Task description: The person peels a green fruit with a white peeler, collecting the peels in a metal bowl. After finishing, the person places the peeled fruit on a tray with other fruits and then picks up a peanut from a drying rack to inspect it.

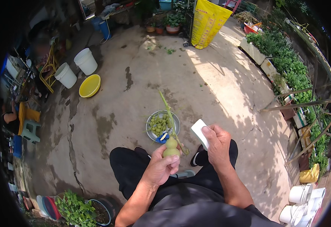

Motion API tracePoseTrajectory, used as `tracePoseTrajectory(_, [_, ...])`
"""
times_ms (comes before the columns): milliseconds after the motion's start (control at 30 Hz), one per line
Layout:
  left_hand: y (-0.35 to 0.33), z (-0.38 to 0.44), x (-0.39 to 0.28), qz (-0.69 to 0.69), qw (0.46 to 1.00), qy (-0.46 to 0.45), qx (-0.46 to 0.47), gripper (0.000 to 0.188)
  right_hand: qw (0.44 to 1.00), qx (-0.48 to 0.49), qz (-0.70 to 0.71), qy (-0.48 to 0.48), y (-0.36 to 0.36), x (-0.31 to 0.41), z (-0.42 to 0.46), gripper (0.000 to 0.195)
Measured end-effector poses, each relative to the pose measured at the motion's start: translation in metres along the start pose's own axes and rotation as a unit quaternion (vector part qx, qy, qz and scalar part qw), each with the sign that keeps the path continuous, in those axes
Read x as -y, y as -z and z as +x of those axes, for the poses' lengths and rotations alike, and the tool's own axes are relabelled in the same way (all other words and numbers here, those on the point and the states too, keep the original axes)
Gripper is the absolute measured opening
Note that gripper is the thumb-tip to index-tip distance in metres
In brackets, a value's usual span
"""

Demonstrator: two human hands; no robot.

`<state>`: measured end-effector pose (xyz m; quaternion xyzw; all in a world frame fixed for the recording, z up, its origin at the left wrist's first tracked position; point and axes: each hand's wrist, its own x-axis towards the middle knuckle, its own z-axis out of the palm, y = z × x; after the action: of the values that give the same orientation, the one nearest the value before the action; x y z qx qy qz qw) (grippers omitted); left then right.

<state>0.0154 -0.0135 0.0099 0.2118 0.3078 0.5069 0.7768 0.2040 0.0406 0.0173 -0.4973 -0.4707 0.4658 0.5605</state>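
My left hand [162,166] grips a pale green bottle gourd [171,149] by its lower bulb, the narrow end up. A long green stem [167,109] runs from the gourd's top and leans out over a round metal basin [178,124] on the ground. In that basin lie several small green gourds [157,126] with thin stems, and a blue object [159,140] with a cream-coloured piece on it. Held off to the right, apart from the gourd, my right hand [218,142] is closed around a white rectangular block [200,132], possibly a sponge.
Two white buckets [86,61] and a yellow basin [89,86] stand ahead left. Seated people [10,116] are at the left edge. A yellow sack [209,24] stands ahead. Planters [273,71] and metal poles [301,104] line the right; potted plants [74,208] stand behind left.
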Motion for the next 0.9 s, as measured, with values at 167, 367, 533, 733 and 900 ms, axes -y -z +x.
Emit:
tracePoseTrajectory(167, [-0.004,0.003,0.003,-0.029,0.999,0.006,0.012,0.053,0.985,0.045,-0.13,0.107,-0.018,0.01,-0.015,0.029])
tracePoseTrajectory(367, [-0.011,0.002,0.011,0.092,0.995,0.019,-0.034,0.052,0.963,0.045,-0.232,0.133,-0.029,-0.004,-0.014,0.038])
tracePoseTrajectory(533, [-0.006,0.004,0.011,0.115,0.993,0.02,-0.034,0.051,0.95,0.08,-0.262,0.147,-0.024,-0.007,-0.023,0.043])
tracePoseTrajectory(733, [-0.008,0.005,0.01,0.137,0.989,0.0,-0.051,0.052,0.948,0.074,-0.269,0.154,-0.025,-0.006,-0.025,0.045])
tracePoseTrajectory(900, [-0.011,0.002,0.006,0.038,0.999,0.022,0.003,0.047,0.957,-0.05,-0.225,0.176,-0.019,-0.001,-0.004,0.041])
